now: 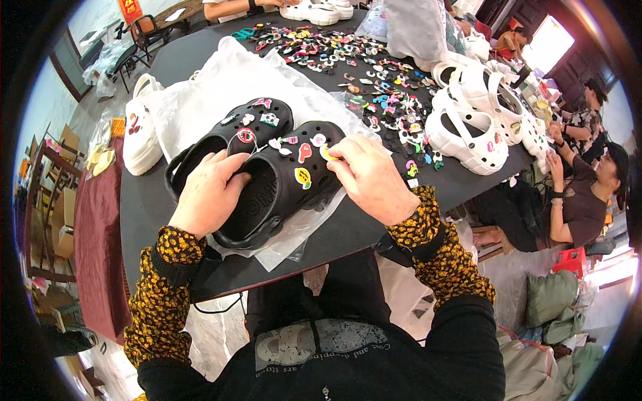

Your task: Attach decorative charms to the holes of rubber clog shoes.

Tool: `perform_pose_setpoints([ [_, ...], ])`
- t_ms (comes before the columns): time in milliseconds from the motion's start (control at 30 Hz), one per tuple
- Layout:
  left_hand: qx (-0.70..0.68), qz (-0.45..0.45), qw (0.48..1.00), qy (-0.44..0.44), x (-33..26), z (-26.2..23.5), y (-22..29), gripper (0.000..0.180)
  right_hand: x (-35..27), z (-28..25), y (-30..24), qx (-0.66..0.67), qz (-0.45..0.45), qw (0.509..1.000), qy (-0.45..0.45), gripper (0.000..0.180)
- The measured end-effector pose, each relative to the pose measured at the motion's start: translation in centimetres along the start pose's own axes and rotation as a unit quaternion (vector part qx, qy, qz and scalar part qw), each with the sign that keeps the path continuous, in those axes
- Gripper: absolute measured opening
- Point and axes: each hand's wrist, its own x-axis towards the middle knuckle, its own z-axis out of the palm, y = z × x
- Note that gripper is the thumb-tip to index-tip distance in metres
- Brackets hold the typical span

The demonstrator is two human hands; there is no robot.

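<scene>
A pair of black clogs lies in front of me on a clear plastic bag (237, 77), toes pointing away. My left hand (210, 190) grips the inner side of the nearer, right-hand black clog (257, 200), its thumb inside the foot opening. The other black clog (200, 144) lies just beyond that hand, partly hidden by it. Over the near clog's toe, my right hand (374, 177) pinches a small yellow charm (328, 153) against the holes. Colourful charms sit on both uppers, among them a yellow lemon-shaped charm (303, 177) and a red charm (305, 152).
Many loose charms (401, 110) cover the black table (348, 227) beyond and to the right. White clogs (468, 130) stand at the right, and another white clog (142, 127) at the left. A person (588, 194) sits on the right; another person's arm (231, 9) reaches in at the far edge.
</scene>
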Motion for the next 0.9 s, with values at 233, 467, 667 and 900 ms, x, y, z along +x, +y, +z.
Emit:
perform_pose_setpoints([
  [233, 0.009, 0.001, 1.0, 0.006, 0.0, 0.0, 0.1, 0.027, -0.2, 0.0, 0.0, -0.058, -0.051, 0.997, 0.025, 0.018],
  [467, 0.001, -0.01, 1.0, -0.012, 0.2, 0.1, 0.3, 0.029, -0.6, 0.1, -0.1, -0.106, -0.072, 0.992, 0.01, 0.029],
  [667, 0.007, 0.004, 1.0, -0.002, 0.3, 0.3, 0.3, 0.026, -0.5, 0.7, 0.2, -0.219, -0.153, 0.964, -0.011, 0.03],
  [900, 0.016, 0.002, 1.0, -0.017, 0.4, 0.3, 0.4, 0.025, -0.5, 1.3, -0.6, -0.284, -0.133, 0.941, -0.128, 0.037],
])
